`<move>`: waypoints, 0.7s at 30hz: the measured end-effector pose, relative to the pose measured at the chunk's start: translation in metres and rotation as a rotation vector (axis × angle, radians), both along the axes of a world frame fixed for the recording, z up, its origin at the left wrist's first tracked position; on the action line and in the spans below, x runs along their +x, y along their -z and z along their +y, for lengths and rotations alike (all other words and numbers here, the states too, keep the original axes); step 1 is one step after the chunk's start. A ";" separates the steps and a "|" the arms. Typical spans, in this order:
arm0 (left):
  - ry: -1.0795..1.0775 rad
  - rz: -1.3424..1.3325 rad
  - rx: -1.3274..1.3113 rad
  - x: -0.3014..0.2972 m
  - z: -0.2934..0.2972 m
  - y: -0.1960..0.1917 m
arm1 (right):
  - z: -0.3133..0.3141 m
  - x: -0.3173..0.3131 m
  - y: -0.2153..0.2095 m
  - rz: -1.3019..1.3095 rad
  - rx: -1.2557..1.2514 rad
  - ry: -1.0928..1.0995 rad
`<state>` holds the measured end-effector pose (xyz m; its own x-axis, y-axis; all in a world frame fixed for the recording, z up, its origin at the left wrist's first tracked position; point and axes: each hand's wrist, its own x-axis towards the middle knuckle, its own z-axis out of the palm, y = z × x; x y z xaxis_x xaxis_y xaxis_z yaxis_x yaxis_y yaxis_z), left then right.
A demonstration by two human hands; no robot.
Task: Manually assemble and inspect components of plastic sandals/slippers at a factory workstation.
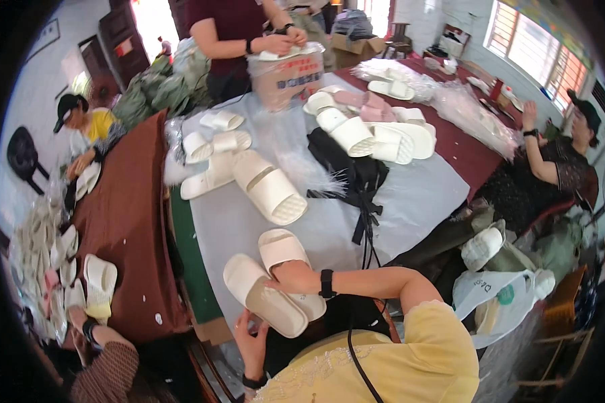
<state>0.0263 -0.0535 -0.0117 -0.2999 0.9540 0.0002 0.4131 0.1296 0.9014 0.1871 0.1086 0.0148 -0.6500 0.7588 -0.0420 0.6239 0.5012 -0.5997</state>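
Note:
In front of me is a pair of cream slippers, side by side and tilted. My right hand [296, 277] reaches over the right slipper [280, 246] and grips it, fingertips reaching to the inner edge of the left slipper [238, 272]. Below the left slipper's side, my left hand [251, 344] has its thumb and forefinger apart, close to the sole's edge. Whether it touches the sole is hard to tell. Farther up the table lie a large cream slipper [272, 191] and several smaller white ones [212, 173].
A grey-white sheet [215, 228] covers my table. Beyond are a black strap bundle [343, 164], a pile of white and pink slippers [376, 111] and a clear plastic bag [289, 84] handled by a standing person. Others sit left and right. A brown-covered table [124, 228] stands left; black cables hang near me.

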 end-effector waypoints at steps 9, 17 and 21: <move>-0.071 -0.274 0.088 0.012 -0.001 -0.003 | -0.005 0.016 -0.013 0.000 0.152 -0.053; 0.052 -0.110 0.092 -0.001 0.023 -0.011 | 0.007 0.087 -0.071 0.098 0.324 0.334; 0.049 0.300 0.201 -0.012 0.040 0.020 | 0.067 0.157 -0.103 0.069 0.444 0.657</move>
<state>0.0142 -0.0131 -0.0321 -0.2120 0.9391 0.2704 0.6641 -0.0646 0.7448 0.3444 0.1755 0.1179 -0.0532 0.9241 0.3784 0.8434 0.2445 -0.4784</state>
